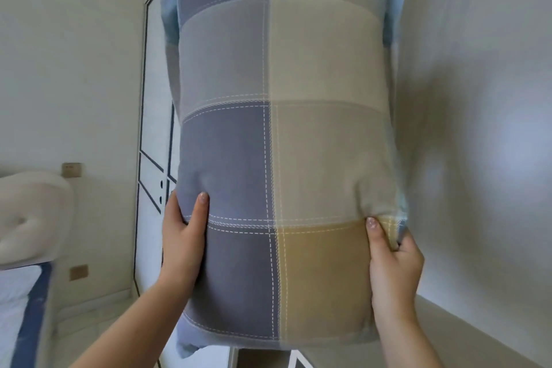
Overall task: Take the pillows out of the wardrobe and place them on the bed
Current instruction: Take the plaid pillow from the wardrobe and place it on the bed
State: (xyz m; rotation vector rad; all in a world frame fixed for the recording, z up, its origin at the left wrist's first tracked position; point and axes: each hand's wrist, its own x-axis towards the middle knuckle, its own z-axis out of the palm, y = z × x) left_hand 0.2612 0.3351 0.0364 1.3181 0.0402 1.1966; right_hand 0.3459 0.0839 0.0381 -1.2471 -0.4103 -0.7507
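Note:
A large checked pillow (283,134), in grey-blue, beige and mustard patches with white stitching and a pale blue flange, stands upright in the air and fills the middle of the head view. My left hand (182,236) grips its lower left edge, thumb across the front. My right hand (391,260) pinches the lower right edge, bunching the fabric. The wardrobe (155,134), white with dark trim lines, stands behind the pillow and is mostly hidden by it. The bed (18,302), with a white sheet and a blue band, shows at the lower left corner.
A padded cream headboard (33,215) rises at the left above the bed. Two brass wall sockets (78,272) sit on the wall between the bed and the wardrobe. A white wall (478,128) closes the right side, with a pale ledge below it.

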